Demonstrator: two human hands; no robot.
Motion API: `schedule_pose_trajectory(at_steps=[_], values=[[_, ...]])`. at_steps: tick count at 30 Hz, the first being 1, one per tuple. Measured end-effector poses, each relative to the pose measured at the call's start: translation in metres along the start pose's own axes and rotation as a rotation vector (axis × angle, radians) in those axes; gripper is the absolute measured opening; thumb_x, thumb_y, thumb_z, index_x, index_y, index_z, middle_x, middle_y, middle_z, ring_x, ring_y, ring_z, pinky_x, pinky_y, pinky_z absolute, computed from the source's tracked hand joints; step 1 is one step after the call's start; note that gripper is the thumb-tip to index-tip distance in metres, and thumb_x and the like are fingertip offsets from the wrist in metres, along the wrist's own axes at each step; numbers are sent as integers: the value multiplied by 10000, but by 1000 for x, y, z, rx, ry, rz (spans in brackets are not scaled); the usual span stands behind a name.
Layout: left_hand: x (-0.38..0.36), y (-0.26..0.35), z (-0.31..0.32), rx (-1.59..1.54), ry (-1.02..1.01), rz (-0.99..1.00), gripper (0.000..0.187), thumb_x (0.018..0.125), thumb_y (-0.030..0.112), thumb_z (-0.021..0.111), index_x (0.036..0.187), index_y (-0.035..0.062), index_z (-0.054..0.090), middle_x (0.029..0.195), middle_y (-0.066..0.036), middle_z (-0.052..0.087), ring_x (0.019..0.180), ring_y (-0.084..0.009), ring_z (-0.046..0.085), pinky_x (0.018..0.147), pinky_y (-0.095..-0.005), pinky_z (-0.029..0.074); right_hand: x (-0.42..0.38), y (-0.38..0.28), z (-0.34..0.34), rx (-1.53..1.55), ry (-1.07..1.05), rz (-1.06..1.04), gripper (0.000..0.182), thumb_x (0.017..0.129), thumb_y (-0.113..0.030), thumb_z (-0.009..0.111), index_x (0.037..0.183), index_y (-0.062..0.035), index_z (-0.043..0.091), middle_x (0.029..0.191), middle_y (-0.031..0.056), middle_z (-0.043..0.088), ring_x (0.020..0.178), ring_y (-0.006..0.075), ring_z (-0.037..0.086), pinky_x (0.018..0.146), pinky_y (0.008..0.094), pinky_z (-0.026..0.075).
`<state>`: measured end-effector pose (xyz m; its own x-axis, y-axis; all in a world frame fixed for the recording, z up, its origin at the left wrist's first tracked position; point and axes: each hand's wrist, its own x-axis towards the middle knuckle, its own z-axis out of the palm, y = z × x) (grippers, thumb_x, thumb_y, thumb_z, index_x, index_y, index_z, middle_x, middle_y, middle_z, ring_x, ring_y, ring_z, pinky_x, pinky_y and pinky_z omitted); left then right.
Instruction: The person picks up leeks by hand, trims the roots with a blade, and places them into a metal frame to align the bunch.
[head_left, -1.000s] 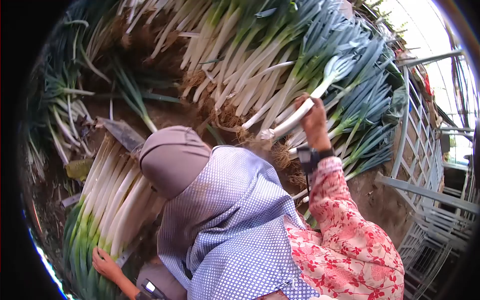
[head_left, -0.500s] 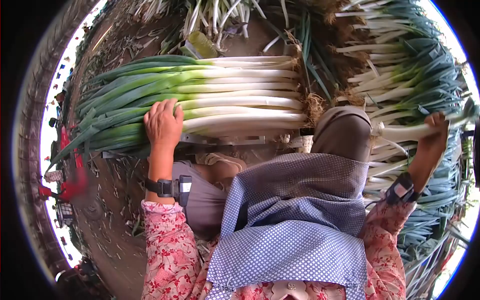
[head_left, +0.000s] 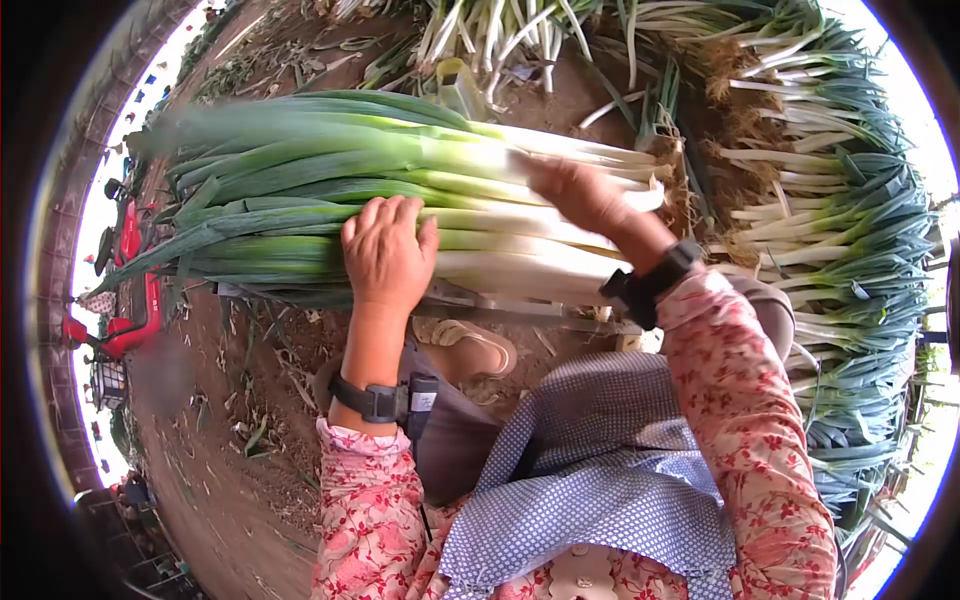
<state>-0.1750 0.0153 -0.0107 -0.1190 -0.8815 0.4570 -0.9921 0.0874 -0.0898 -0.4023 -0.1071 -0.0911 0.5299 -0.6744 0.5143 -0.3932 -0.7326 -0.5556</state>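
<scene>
A stack of trimmed leeks point(head_left: 300, 200) lies across a low metal frame point(head_left: 520, 308), white stalks to the right and green leaves to the left. My left hand point(head_left: 388, 250) rests flat on the near side of the stack, palm down, gripping nothing. My right hand point(head_left: 575, 190) is blurred over the white stalk ends. It is closed on one leek point(head_left: 330, 135), which lies along the top of the stack, its green end blurred. Both wrists wear black bands.
A big heap of untrimmed leeks point(head_left: 830, 200) with roots fills the right side, and more leeks point(head_left: 480, 30) lie at the top. My sandalled foot point(head_left: 470, 345) sits on the dirt under the frame. A red vehicle point(head_left: 130, 300) stands far left.
My right hand has swung from the heap on the right over to the stack, bringing a leek with it. My left hand has stayed on the stack. The view has shifted slightly.
</scene>
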Motion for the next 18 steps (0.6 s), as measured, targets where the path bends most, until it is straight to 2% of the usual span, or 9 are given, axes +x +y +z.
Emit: schedule_pose_trajectory(at_steps=[1,2,4,8,12,13,16,17,18], values=[[0,0,-1,-1,-3,12,246,823,292,566,962,92,602,991,-47,616,1012,-238,532,860,-403,367,-8,-14,-1,40,-125,123,454,856,-119,533,1285,-267,519,965,139,629,873,260,620,776,361,478],[0,-1,0,-6,-70,-6,255,841,288,568,1016,109,615,1024,-57,628,1009,-243,544,865,-388,371,-13,-29,-7,79,-251,252,470,846,-128,521,1286,-295,515,954,160,621,885,295,618,781,383,475],[1,2,-4,6,-38,3,246,839,282,569,1007,108,615,1015,-50,630,998,-241,548,851,-389,376,-9,-31,-19,-25,-330,254,508,852,-121,567,1332,-254,467,942,145,594,849,303,584,787,389,472],[2,2,-6,-9,-42,10,226,834,281,579,992,124,614,976,-41,632,979,-239,551,845,-389,377,-17,-25,-17,3,-247,201,489,846,-136,580,1314,-237,484,835,148,572,831,325,573,766,396,472],[3,1,-6,3,-83,3,219,836,274,576,990,123,619,992,-47,634,987,-242,555,853,-395,379,-24,-34,-10,-54,-95,170,466,832,-138,607,1284,-198,510,821,136,573,832,328,565,757,400,468],[3,1,-5,4,-91,-2,220,837,271,574,993,122,618,998,-49,634,991,-244,555,854,-396,379,-23,-37,-13,-68,-104,175,455,822,-136,622,1264,-184,525,851,133,591,840,329,576,765,402,471],[4,2,-5,10,-90,1,222,839,263,572,999,116,619,1013,-54,635,1004,-248,554,862,-399,378,-22,-33,-12,-6,-94,228,453,814,-203,613,1260,-225,538,889,127,608,884,313,588,802,412,466],[4,2,-4,13,-83,3,222,838,263,573,999,116,619,1013,-55,635,1006,-248,553,863,-399,378,-20,-31,-10,32,-87,249,435,801,-138,641,1225,-159,548,973,149,619,884,327,598,795,393,477],[3,1,-4,21,-77,2,222,838,263,574,998,116,619,1013,-55,635,1007,-248,553,864,-399,377,-20,-32,-10,29,-77,275,417,798,-142,644,1206,-152,557,984,149,619,890,326,598,799,392,477]])
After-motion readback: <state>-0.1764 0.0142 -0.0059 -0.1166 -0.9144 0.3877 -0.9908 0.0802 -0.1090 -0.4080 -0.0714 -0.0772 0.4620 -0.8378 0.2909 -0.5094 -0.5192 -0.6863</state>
